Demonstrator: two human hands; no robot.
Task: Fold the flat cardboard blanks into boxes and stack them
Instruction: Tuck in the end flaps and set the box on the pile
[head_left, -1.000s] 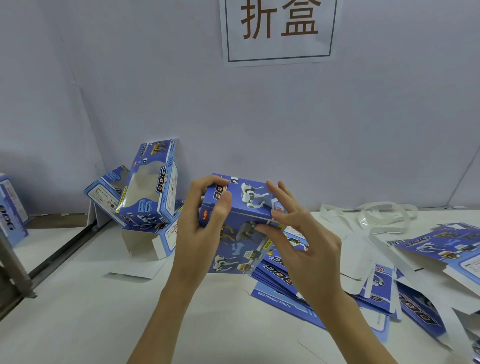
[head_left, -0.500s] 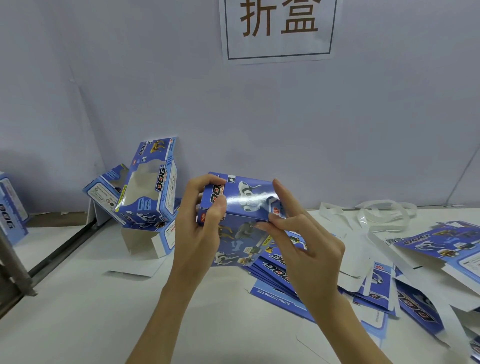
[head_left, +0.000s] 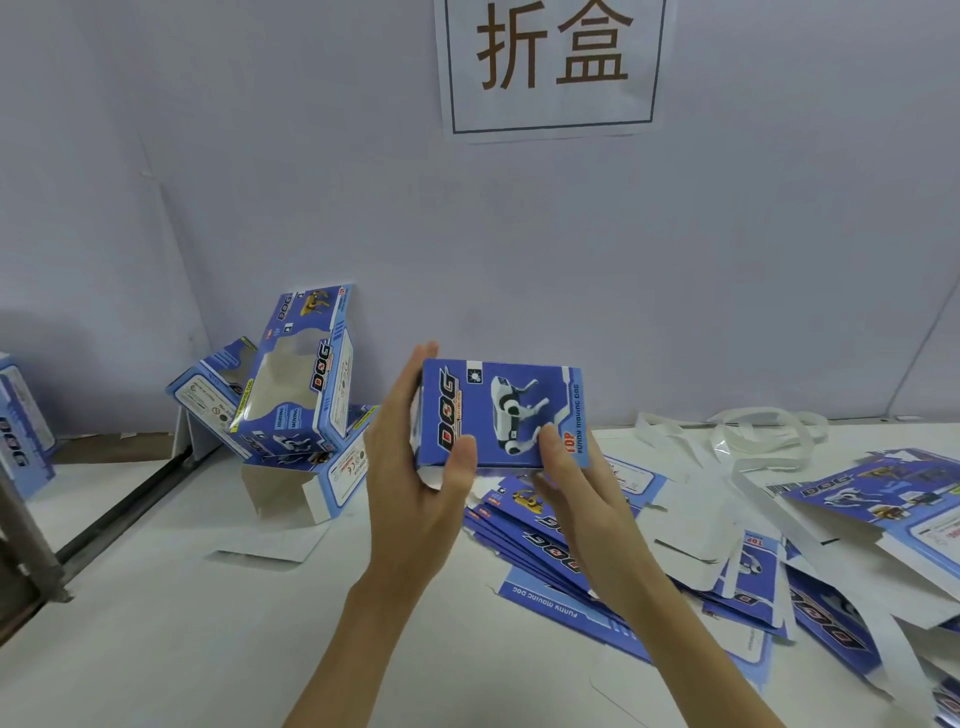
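A blue folded box (head_left: 498, 410) printed with "DOG" and a white toy dog is held up in front of me, its printed face turned toward me. My left hand (head_left: 421, 483) grips its left end, thumb on the front face and fingers behind. My right hand (head_left: 582, 499) holds the lower right part, thumb on the front near the dog picture. Below the hands lies a fanned pile of flat blue blanks (head_left: 550, 551) on the white table (head_left: 156, 623). Several folded boxes (head_left: 301, 374) lean against the wall at the left.
More flat blanks (head_left: 872, 525) and white plastic strapping (head_left: 748, 431) lie at the right. Another blue box (head_left: 23, 426) stands at the far left edge. A dark metal rail (head_left: 119, 514) runs along the table's left side. A paper sign (head_left: 550, 62) hangs on the wall.
The box has been rotated so its dog-printed face now faces me and lifted slightly. My left thumb moved onto the front face; my right hand shifted to the lower right corner.
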